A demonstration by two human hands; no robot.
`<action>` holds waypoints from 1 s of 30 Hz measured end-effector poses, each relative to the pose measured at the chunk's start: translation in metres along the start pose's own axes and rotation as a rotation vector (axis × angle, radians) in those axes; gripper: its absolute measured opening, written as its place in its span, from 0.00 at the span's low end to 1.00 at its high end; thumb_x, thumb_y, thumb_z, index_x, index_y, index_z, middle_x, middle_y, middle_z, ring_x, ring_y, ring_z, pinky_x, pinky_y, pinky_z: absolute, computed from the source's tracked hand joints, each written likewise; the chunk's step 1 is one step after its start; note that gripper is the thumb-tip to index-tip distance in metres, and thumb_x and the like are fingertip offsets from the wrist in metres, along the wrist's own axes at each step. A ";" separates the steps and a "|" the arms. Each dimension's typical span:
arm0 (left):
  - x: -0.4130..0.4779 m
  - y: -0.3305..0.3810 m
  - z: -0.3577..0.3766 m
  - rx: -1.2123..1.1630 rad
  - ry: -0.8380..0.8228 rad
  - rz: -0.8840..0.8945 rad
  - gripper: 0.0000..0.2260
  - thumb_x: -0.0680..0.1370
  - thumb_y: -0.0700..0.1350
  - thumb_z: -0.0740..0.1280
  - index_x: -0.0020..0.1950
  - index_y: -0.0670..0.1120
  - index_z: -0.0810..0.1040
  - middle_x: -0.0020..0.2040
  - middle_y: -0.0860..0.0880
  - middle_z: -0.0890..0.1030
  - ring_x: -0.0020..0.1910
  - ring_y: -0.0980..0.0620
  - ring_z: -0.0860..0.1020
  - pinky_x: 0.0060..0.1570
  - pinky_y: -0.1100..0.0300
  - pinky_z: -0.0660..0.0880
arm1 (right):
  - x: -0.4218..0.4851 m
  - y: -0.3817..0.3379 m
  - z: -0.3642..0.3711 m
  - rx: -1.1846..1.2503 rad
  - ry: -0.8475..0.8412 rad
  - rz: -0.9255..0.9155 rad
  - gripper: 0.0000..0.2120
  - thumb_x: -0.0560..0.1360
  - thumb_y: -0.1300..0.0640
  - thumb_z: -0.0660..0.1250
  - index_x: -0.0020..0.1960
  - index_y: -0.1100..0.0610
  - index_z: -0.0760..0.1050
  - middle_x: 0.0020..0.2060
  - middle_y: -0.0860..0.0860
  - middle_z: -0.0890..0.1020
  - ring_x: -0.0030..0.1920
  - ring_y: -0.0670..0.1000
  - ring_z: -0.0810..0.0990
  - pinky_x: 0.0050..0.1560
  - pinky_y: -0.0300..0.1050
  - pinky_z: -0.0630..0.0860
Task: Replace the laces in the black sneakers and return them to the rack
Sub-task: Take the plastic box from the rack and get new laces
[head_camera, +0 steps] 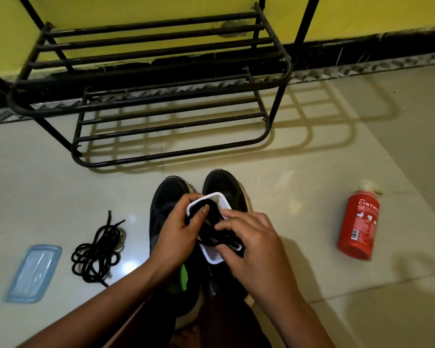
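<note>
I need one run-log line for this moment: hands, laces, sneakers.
left hand: holds white container | right hand: pinches black laces in it | black sneakers: on floor, under hands | loose laces: floor, beside lid

Far side: rack point(148, 79) against wall point(136, 6). Nearer, centre: sneakers point(167, 197) side by side, toes twd rack. Tub point(221, 196) w/ laces point(206, 206) in it sits over them. Loose lace point(96, 249) lies left, lid point(33, 272) further left; bottle point(357, 227) lies right.

Floor point(286, 187) bears sneakers point(170, 197), lace point(96, 249), lid point(34, 272), bottle point(358, 224), rack point(161, 126).
</note>
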State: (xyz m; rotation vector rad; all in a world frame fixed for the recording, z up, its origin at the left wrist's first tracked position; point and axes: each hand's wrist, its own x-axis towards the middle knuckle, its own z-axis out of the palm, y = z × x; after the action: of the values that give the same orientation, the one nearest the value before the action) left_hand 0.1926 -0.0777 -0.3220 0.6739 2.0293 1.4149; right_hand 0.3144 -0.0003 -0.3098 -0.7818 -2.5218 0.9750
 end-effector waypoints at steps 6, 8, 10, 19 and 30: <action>-0.002 -0.006 0.001 0.273 -0.009 0.093 0.17 0.78 0.45 0.64 0.65 0.56 0.67 0.60 0.58 0.74 0.58 0.66 0.72 0.55 0.69 0.70 | -0.006 0.013 -0.009 0.208 0.178 0.253 0.09 0.66 0.56 0.76 0.38 0.46 0.77 0.44 0.40 0.79 0.44 0.40 0.79 0.42 0.31 0.74; -0.005 -0.004 0.001 0.234 -0.073 0.080 0.21 0.78 0.45 0.62 0.69 0.58 0.62 0.64 0.57 0.70 0.63 0.65 0.68 0.61 0.66 0.68 | -0.007 0.015 -0.008 0.217 0.181 0.287 0.12 0.67 0.60 0.75 0.36 0.45 0.76 0.37 0.41 0.80 0.38 0.39 0.79 0.36 0.28 0.73; -0.009 0.001 -0.001 0.051 -0.151 0.035 0.21 0.79 0.43 0.60 0.68 0.61 0.61 0.65 0.59 0.69 0.63 0.68 0.67 0.60 0.70 0.67 | -0.006 0.015 -0.005 0.199 0.189 0.296 0.10 0.67 0.62 0.75 0.36 0.48 0.79 0.34 0.41 0.80 0.39 0.38 0.79 0.35 0.26 0.72; -0.019 -0.004 -0.009 -0.069 0.119 0.143 0.06 0.75 0.46 0.68 0.49 0.47 0.74 0.49 0.51 0.78 0.46 0.60 0.78 0.44 0.67 0.75 | -0.004 0.016 -0.003 0.244 0.238 0.356 0.09 0.67 0.60 0.76 0.38 0.50 0.77 0.32 0.39 0.79 0.38 0.36 0.79 0.34 0.26 0.72; -0.008 -0.006 -0.001 0.319 0.194 0.173 0.17 0.69 0.42 0.74 0.46 0.59 0.70 0.48 0.55 0.74 0.46 0.63 0.75 0.45 0.70 0.74 | -0.002 0.020 0.001 0.326 0.184 0.303 0.08 0.65 0.62 0.77 0.35 0.54 0.78 0.33 0.46 0.80 0.33 0.43 0.79 0.34 0.33 0.76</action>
State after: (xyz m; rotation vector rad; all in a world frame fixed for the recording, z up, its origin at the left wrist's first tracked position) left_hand 0.1971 -0.0861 -0.3264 0.8934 2.4309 1.3039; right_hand 0.3229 0.0105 -0.3243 -1.1093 -2.0544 1.3037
